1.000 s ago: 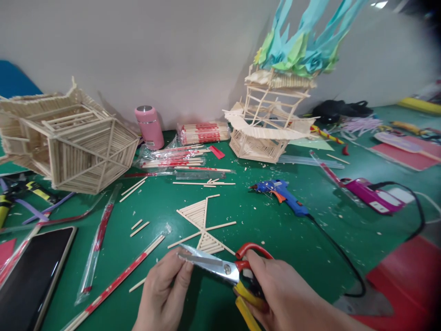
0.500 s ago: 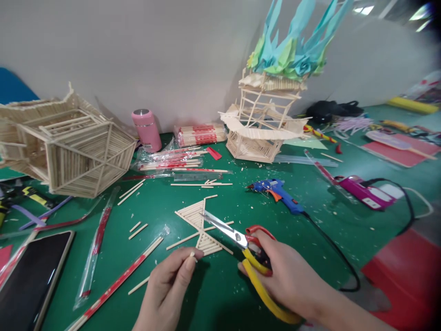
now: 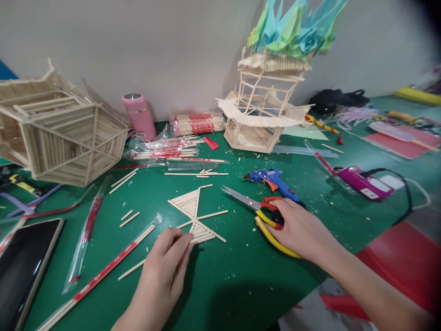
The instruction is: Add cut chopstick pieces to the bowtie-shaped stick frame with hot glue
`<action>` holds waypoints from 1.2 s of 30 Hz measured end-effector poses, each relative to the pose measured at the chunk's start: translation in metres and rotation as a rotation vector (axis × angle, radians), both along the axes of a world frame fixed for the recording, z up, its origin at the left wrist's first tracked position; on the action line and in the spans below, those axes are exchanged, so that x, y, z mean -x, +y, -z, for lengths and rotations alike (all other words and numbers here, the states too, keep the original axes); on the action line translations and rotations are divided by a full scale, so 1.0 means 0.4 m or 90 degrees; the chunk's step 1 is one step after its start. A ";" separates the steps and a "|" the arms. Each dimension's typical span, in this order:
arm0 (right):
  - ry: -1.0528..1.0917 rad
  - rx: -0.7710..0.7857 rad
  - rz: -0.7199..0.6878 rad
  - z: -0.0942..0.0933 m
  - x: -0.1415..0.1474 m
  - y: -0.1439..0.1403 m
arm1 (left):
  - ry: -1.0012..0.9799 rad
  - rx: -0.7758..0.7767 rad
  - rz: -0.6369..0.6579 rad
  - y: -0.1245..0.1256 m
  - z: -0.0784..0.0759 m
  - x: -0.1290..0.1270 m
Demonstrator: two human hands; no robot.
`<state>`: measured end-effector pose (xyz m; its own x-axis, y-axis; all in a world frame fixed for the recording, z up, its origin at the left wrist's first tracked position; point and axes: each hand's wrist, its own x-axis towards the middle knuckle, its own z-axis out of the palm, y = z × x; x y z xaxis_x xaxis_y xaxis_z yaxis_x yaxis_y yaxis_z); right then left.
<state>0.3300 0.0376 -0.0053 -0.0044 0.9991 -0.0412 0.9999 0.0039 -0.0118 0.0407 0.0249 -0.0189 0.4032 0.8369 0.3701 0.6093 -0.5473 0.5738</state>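
here a green tabletop [image 3: 241, 285] runs back to a plain pale wall [image 3: 155, 46], its felt-like surface dusted with pale wood crumbs. toward the near edge, the left hand [image 3: 165, 271] lies palm down, fingers loosely bent, their tips touching the lower fan of a flat stick panel [image 3: 193, 215], two triangles of thin pale sticks joined at their points; whether it pinches anything cannot be told. just right of the panel, the right hand [image 3: 299, 230] rests over the yellow and red handles of the scissors [image 3: 257, 209], fingers curled on the loops, the steel blades closed and lying flat on the tabletop, pointing toward the far left. right behind them lies a blue glue gun [image 3: 274, 180] with an orange trigger. near the left edge stands a hexagonal stick frame [image 3: 65, 138], beside a smooth pink flask [image 3: 138, 117]. at the far edge a stick tower [image 3: 265, 105] carries folded teal and green paper. a dark glossy tablet [image 3: 24, 262] sits at the near left corner.
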 end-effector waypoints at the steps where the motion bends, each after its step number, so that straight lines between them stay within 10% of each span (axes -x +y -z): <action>1: -0.009 0.000 -0.014 0.002 -0.003 0.002 | 0.029 -0.008 0.009 -0.002 0.003 -0.001; 8: -0.085 -0.011 -0.066 -0.020 -0.032 0.001 | 0.129 0.008 0.001 -0.017 -0.012 -0.002; 14: 0.170 -0.297 -0.196 -0.058 0.064 -0.068 | 0.159 -0.052 0.048 -0.021 -0.029 -0.033; 18: 0.374 -0.138 -0.394 -0.029 0.180 -0.105 | 0.192 0.041 0.116 -0.046 -0.030 -0.056; 27: 0.356 0.035 -0.491 0.014 0.226 -0.087 | 0.167 0.172 0.108 -0.096 -0.013 -0.010; 36: 0.253 0.069 -0.445 0.012 0.212 -0.039 | 0.197 -0.072 -0.018 -0.070 -0.026 0.058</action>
<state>0.2451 0.0218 -0.0100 -0.6613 0.7501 -0.0017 0.6873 0.6050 -0.4020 0.0176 -0.0031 -0.0087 0.4878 0.8100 0.3255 0.7612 -0.5772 0.2957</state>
